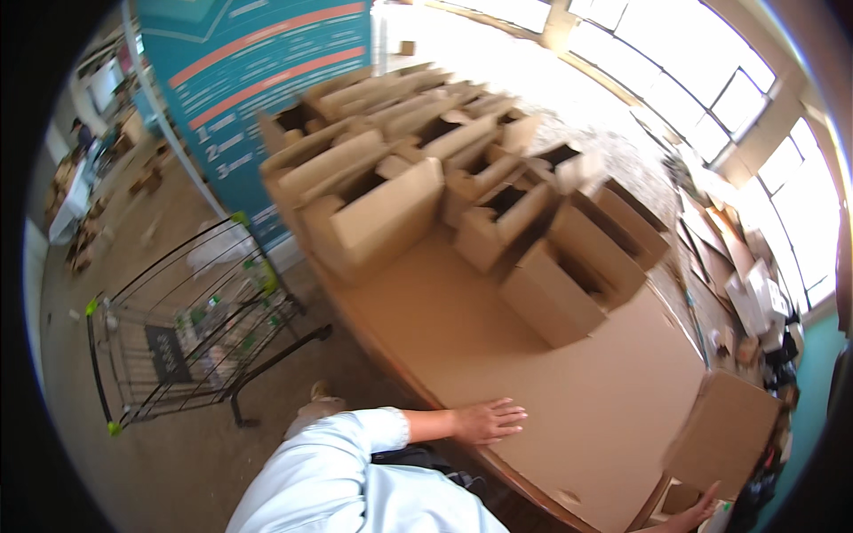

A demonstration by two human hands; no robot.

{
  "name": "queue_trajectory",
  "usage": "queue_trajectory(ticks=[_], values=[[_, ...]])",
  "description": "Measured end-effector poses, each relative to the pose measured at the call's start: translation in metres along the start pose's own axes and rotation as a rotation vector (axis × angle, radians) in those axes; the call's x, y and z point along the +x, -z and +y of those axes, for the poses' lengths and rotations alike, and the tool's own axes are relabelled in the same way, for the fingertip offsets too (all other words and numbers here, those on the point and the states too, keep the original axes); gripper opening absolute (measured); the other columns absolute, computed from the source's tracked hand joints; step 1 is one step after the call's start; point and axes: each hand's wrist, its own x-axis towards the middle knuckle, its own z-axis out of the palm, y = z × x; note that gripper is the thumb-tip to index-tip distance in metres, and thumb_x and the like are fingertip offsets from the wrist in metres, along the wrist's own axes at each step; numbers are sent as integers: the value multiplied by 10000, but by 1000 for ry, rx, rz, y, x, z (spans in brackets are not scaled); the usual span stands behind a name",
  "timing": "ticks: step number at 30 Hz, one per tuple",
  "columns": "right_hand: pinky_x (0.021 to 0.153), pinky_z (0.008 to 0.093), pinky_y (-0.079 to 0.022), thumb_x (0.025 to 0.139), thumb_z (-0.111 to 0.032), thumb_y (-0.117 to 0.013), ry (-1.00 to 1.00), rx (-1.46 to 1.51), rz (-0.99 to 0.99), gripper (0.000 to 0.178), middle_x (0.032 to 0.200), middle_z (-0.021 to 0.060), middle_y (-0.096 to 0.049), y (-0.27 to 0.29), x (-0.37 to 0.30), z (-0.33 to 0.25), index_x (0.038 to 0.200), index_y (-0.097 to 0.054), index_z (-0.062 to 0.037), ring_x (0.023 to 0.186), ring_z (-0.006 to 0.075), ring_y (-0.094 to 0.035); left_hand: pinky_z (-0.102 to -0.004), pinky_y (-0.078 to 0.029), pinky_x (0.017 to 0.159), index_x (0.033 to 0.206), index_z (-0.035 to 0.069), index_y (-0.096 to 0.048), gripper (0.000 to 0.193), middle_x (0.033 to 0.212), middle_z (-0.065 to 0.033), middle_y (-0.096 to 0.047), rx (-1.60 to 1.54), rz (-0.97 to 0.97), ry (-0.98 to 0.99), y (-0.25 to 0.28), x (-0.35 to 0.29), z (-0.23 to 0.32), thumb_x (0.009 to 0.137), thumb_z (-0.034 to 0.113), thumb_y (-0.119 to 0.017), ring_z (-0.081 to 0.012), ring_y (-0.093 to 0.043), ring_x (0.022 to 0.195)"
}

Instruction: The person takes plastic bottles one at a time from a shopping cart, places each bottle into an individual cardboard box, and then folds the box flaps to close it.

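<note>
My left hand (489, 422) lies open on a flat cardboard sheet (551, 391) that covers the table, its fingers stretched out and holding nothing. At the lower right my right hand (696, 513) shows only in part, at the side of a small cardboard box (679, 499). Its visible fingers point outward; whether they press on the box I cannot tell. A large brown flap (724, 435) stands up next to that box. Beyond my left hand, several open-topped cardboard boxes stand in rows, the closest being a box (555, 298) with raised flaps.
On the floor at left stands a wire shopping cart (191, 329) with green corners and plastic bottles inside. A teal banner (258, 98) rises behind the table's far left corner. Cardboard pieces and other clutter (746, 284) line the right side under the windows. A person (82, 135) is far off at left.
</note>
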Motion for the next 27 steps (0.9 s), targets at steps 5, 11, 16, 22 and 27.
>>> queue_trajectory(ticks=[5, 11, 16, 22, 27], values=[[990, 431, -408, 934, -273, -626, -111, 14, -661, 414, 1196, 215, -625, -51, -139, -86, 1173, -628, 65, 1131, 315, -555, -466, -357, 1071, 1137, 17, -603, 320, 1247, -189, -568, -90, 51, 111, 70, -46, 8, 845, 146, -578, -311, -499, 1235], [844, 291, -450, 976, -254, -581, 155, 314, -925, 367, 918, 83, -669, -125, -248, -107, 1124, -664, 71, 865, 139, -572, -403, -534, 763, 975, 2, -635, 184, 939, -149, -667, -18, 517, 506, 202, -261, -2, 823, 75, -563, -321, -653, 857], [828, 293, -448, 928, -219, -655, 132, -101, -986, 326, 898, 66, -681, -133, -306, -123, 1063, -683, 77, 861, 126, -572, -328, -530, 738, 1030, 7, -674, 194, 956, -134, -714, -56, 1126, 1183, 291, -491, -37, 943, 150, -575, -210, -693, 821], [823, 329, -469, 869, -133, -715, 302, -110, -1012, 256, 917, 86, -709, -174, -309, -90, 1020, -688, 73, 833, 158, -611, -436, -530, 735, 909, 8, -703, 225, 867, -198, -687, 72, 744, 1786, 240, -722, -100, 805, 198, -643, -367, -668, 827], [1072, 427, -341, 758, 31, -642, 603, -236, -1178, 382, 1289, 208, -576, -175, -340, -218, 1138, -628, 65, 1284, 327, -469, -481, -519, 770, 809, 22, -726, 335, 887, -202, -688, -147, 351, 1891, 164, -762, -202, 727, 346, -705, -377, -661, 852]])
